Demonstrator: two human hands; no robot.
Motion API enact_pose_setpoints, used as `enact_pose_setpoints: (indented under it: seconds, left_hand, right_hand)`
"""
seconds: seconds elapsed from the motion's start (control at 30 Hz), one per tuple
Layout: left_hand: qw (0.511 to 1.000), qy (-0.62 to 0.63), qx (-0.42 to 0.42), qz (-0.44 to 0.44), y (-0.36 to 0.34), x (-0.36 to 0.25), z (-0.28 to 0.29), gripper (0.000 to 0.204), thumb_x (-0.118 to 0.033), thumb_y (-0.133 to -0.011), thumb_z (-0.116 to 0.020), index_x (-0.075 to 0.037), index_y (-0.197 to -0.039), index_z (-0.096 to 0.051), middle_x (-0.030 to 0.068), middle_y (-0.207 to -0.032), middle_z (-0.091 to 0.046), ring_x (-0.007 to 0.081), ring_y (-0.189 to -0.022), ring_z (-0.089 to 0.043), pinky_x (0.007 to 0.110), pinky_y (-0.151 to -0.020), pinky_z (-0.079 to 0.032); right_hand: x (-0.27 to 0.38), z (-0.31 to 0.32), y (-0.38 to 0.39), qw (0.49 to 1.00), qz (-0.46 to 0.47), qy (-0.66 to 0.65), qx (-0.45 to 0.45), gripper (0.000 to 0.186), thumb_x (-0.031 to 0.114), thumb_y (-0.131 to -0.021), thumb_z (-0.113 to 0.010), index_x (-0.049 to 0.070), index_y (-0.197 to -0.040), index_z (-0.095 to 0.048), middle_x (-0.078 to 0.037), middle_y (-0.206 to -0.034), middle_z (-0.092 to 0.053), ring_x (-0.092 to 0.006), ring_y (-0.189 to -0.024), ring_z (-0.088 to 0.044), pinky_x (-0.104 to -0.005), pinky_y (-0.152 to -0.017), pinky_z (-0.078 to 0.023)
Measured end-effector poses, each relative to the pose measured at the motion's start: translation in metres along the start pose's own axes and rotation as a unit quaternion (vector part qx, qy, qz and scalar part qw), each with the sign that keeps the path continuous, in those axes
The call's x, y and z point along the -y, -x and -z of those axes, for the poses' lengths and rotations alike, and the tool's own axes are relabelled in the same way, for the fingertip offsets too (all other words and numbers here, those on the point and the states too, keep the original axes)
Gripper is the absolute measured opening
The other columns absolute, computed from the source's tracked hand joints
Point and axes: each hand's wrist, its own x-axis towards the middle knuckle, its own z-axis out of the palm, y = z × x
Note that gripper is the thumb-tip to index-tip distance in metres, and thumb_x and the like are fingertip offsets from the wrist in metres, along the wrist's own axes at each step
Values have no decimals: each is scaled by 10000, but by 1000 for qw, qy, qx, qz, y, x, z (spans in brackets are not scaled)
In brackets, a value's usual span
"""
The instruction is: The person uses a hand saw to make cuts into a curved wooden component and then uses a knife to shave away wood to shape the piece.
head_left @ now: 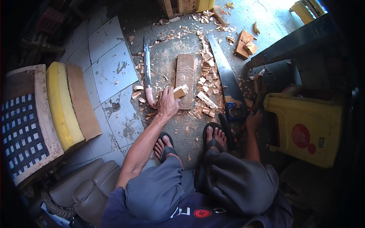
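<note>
My left hand (pixel 167 103) is closed around a small pale wood block (pixel 180 91), holding it on a brown wooden board (pixel 185 66) that lies flat on the floor. Left of the board lies a machete (pixel 147 62) with a curved wooden handle. To the right, in shadow, my right hand (pixel 253 121) grips a dark tool with a wooden handle (pixel 261 89); its head is too dim to make out. A handsaw (pixel 227 70) with a blue and wooden handle rests between the board and this hand.
Wood chips (pixel 208 64) litter the floor around the board. A yellow plastic stool (pixel 304 129) lies at right, below a dark beam (pixel 292 40). At left are a yellow cushion (pixel 64 106) and a wooden frame with black webbing (pixel 23 125). A black bar-like object (pixel 227 129) is beside my right foot.
</note>
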Motion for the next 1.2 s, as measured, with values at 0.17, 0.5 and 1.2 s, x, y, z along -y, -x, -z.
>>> enact_pose_setpoints:
  seconds: [0.17, 0.5, 1.2]
  left_hand:
    - [984, 154, -7, 87, -6, -8, 28, 552, -212, -759, -824, -22, -1154, -488, 215, -1063, -618, 361, -969, -639, 478, -875, -530]
    - [952, 286, -82, 75, 2, 8, 19, 617, -215, -846, -765, 52, -1292, -432, 258, -1204, -550, 366, -1121, -592, 463, -991, -457]
    - [855, 485, -169, 73, 37, -10, -25, 498, -73, -797, -819, -23, -1166, -488, 107, -995, -598, 236, -887, -609, 397, -789, -511]
  right_hand:
    - [28, 10, 25, 993, 85, -65, -51, 533, 138, -963, -546, -74, -1441, -444, -276, -1378, -541, -395, -1273, -555, -434, -1089, -420]
    - [219, 52, 129, 838, 352, -363, 207, 445, 158, -1006, -578, 18, -1420, -493, -182, -902, -668, -252, -780, -674, -398, -723, -532]
    - [223, 10, 175, 806, 437, -343, 204, 489, 143, -1003, -578, -5, -1438, -411, -284, -870, -677, -492, -736, -670, -531, -655, -519]
